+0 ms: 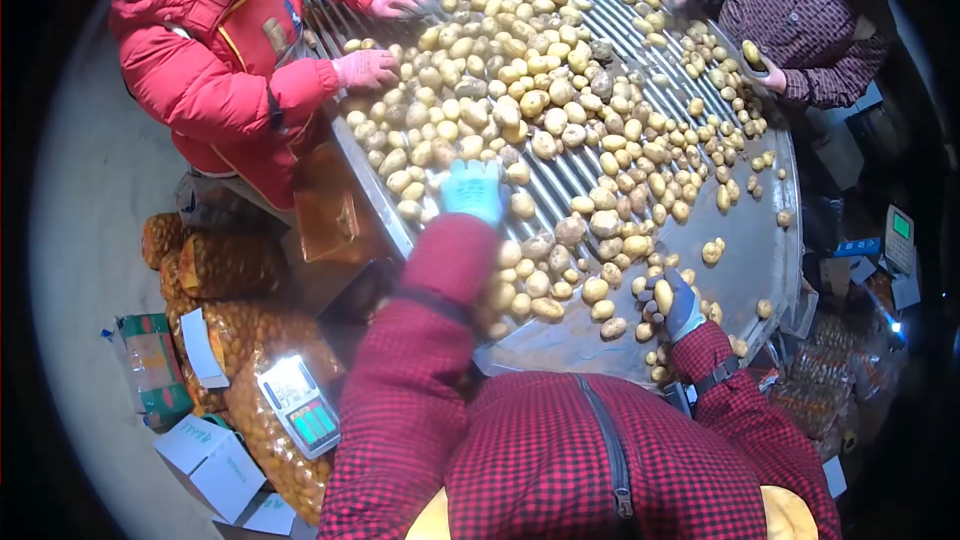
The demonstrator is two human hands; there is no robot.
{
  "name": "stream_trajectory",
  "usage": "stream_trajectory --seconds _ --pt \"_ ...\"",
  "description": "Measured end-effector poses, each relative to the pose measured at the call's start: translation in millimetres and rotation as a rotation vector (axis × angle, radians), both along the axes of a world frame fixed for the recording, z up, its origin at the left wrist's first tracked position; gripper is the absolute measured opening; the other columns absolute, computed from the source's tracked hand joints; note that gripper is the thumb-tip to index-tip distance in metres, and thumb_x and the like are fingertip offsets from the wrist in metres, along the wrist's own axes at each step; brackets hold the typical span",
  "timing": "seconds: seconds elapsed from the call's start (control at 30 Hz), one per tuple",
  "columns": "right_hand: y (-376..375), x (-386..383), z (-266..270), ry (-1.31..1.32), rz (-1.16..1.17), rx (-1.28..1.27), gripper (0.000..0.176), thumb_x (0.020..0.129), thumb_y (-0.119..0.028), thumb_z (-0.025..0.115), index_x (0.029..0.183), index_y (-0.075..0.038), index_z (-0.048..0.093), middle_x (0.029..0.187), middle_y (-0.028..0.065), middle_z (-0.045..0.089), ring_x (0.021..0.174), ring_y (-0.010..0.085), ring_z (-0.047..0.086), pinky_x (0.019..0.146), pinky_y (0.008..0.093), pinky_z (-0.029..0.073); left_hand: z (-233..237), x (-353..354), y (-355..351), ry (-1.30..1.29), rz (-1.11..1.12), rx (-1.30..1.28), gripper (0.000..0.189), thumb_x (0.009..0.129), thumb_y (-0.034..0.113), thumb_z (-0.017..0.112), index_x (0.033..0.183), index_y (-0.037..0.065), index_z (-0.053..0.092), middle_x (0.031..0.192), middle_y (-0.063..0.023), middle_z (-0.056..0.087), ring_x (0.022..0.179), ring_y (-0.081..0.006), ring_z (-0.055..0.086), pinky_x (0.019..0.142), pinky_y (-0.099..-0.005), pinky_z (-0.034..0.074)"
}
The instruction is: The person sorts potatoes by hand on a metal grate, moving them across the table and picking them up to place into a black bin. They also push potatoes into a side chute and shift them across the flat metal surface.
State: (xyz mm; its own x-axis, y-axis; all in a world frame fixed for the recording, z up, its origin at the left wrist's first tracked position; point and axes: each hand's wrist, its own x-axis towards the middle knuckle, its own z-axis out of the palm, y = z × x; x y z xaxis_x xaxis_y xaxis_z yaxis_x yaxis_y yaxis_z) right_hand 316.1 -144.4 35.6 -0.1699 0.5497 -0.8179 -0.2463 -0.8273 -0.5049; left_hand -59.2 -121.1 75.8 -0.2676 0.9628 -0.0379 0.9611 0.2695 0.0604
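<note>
Potatoes (530, 100) cover much of a slatted metal sorting table (655, 75). My left hand (470, 193), in a light teal glove, lies on the potatoes near the table's left edge. Its fingers point away from me, slightly apart, and I see nothing gripped in them. At the near right, my right hand (684, 306) wears a dark glove with a pale blue-grey back. A single potato (663, 296) is held in its fingers. Loose potatoes lie close around this hand on the smooth metal part of the table.
A person in a red padded jacket (225, 60) works at the left with pink gloves. Another person in a dark checked jacket (790, 25) holds a potato at the right. Net sacks (260, 360), a digital scale (298, 405) and white boxes (212, 465) stand at lower left.
</note>
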Motion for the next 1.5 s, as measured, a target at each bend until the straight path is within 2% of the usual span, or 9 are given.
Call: stream_trajectory --seconds 0.43,0.73,0.77,0.93,1.03,1.07,1.23,1.33,1.5 --pt "0.3 -0.8 -1.0 0.084 0.065 0.003 0.036 0.102 -0.043 0.043 0.101 -0.008 0.053 0.08 0.0048 0.057 0.053 0.01 0.048 0.039 0.0186 0.032 -25.3 43.9 -18.1 -0.301 0.087 -0.088 0.056 0.084 0.042 0.071 0.13 0.016 0.053 0.12 -0.0253 0.06 0.104 -0.0427 0.064 0.088 -0.0505 0.051" --pt "2.5 8.8 -6.6 0.054 0.03 -0.02 0.044 0.101 -0.048 0.046 0.099 -0.005 0.055 0.077 0.0095 0.061 0.054 0.0138 0.053 0.038 0.0198 0.038 13.2 1.7 -76.9 -2.034 0.524 0.211 0.044 0.09 0.008 0.066 0.131 0.005 0.049 0.086 -0.0042 0.062 0.058 -0.0098 0.054 0.048 -0.0206 0.042" --pt "1.4 4.8 -2.5 0.01 0.029 0.003 0.044 0.1 -0.048 0.045 0.101 -0.005 0.055 0.078 0.0088 0.06 0.054 0.0128 0.051 0.039 0.0204 0.037 -7.6 -21.8 -93.3 -1.881 0.324 0.302 0.043 0.103 0.035 0.051 0.138 0.01 0.047 0.103 -0.0042 0.065 0.069 -0.0093 0.056 0.053 -0.0212 0.045" --pt "3.5 -2.8 6.4 -0.085 0.078 0.031 0.047 0.101 -0.049 0.044 0.102 -0.003 0.055 0.079 0.009 0.06 0.054 0.0119 0.05 0.04 0.0204 0.036 -35.2 -143.3 -139.0 -1.061 0.133 0.68 0.041 0.09 -0.003 0.069 0.127 0.002 0.052 0.11 -0.0113 0.063 0.094 -0.0185 0.062 0.079 -0.033 0.055" --pt "5.2 4.8 -0.3 0.043 0.092 -0.012 0.045 0.101 -0.048 0.043 0.102 -0.004 0.054 0.078 0.0072 0.058 0.054 0.011 0.05 0.04 0.0189 0.036 -41.9 -194.9 -151.5 -1.194 0.389 0.801 0.048 0.092 0.0 0.067 0.135 0.001 0.046 0.118 -0.0106 0.061 0.097 -0.0205 0.064 0.084 -0.0311 0.055" --pt "6.2 3.4 0.7 0.055 0.087 -0.01 0.045 0.101 -0.048 0.043 0.101 -0.005 0.054 0.078 0.0066 0.058 0.054 0.0107 0.049 0.04 0.0186 0.035 -36.5 -196.6 -156.8 -0.544 0.199 0.63 0.05 0.092 0.0 0.067 0.137 0.001 0.045 0.121 -0.0111 0.059 0.098 -0.0202 0.063 0.084 -0.0307 0.055" --pt "4.2 -5.4 9.5 -0.038 0.09 0.012 0.043 0.101 -0.047 0.043 0.1 -0.005 0.054 0.08 0.0045 0.056 0.055 0.0093 0.048 0.039 0.0178 0.034 -9.2 -134.0 -84.2 -1.043 0.335 0.217 0.058 0.083 0.017 0.076 0.136 0.009 0.055 0.113 -0.016 0.063 0.104 -0.0266 0.064 0.092 -0.0359 0.052" --pt "5.7 -2.5 8.4 0.039 0.092 -0.031 0.044 0.101 -0.047 0.043 0.101 -0.005 0.054 0.082 0.0059 0.058 0.056 0.0094 0.05 0.039 0.0181 0.033 -17.8 -104.8 -46.9 -0.259 -0.296 0.115 0.059 0.077 0.02 0.076 0.133 0.019 0.057 0.141 -0.0207 0.047 0.132 -0.0414 0.044 0.107 -0.0503 0.041" --pt "1.8 -1.5 4.7 -0.093 0.111 0.075 0.04 0.101 -0.046 0.044 0.104 -0.008 0.054 0.086 0.0064 0.062 0.057 0.0104 0.051 0.04 0.0187 0.034 -13.7 -61.5 -14.6 -0.171 -0.065 -0.171 0.047 0.081 0.017 0.068 0.126 0.017 0.056 0.13 -0.0196 0.047 0.126 -0.0402 0.047 0.102 -0.0523 0.043"
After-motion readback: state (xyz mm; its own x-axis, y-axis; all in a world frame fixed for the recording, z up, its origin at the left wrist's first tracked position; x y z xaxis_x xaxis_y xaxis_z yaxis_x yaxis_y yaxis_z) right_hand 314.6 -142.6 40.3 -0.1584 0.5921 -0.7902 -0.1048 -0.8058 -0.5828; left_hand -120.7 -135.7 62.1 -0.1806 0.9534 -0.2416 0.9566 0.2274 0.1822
